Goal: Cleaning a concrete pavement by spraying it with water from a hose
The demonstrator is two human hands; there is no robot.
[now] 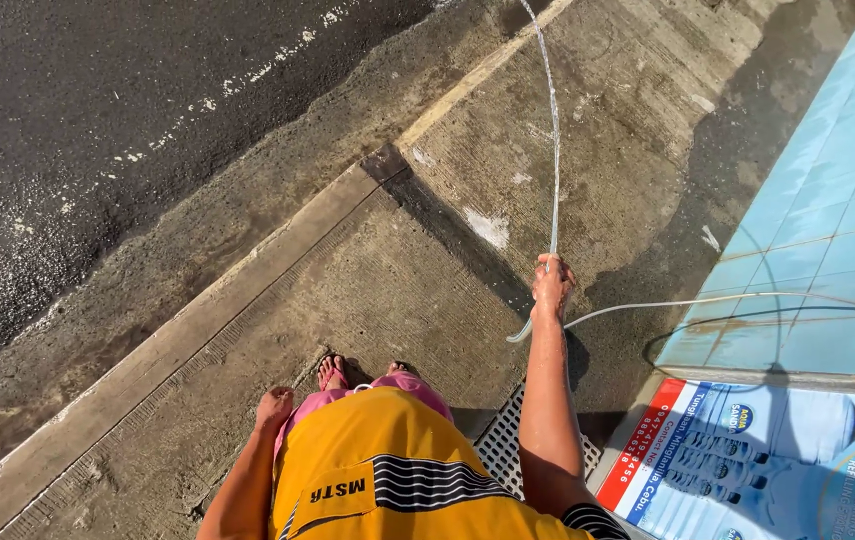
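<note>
Right hand [553, 284] outstretched (hose [647, 305] gripped)

- The person wears a sleeveless, bright yellow-orange top [387, 440] of smooth fabric, seen from above.
- Across the front of the top runs a dark navy panel crossed by thin white horizontal stripes [427, 480]; a narrower band of the same stripes shows at the right shoulder edge [592, 520].
- A short line of dark block lettering sits on the yellow fabric beside the striped panel.
- Pink shorts [347, 398] show beneath the hem of the top.
- Both arms are bare from shoulder to wrist, with no sleeves, watch or bracelet visible on the left hand [273, 406] or right hand [553, 285].
- The feet [333, 372] are in open sandals; their colour is hard to tell.
</note>
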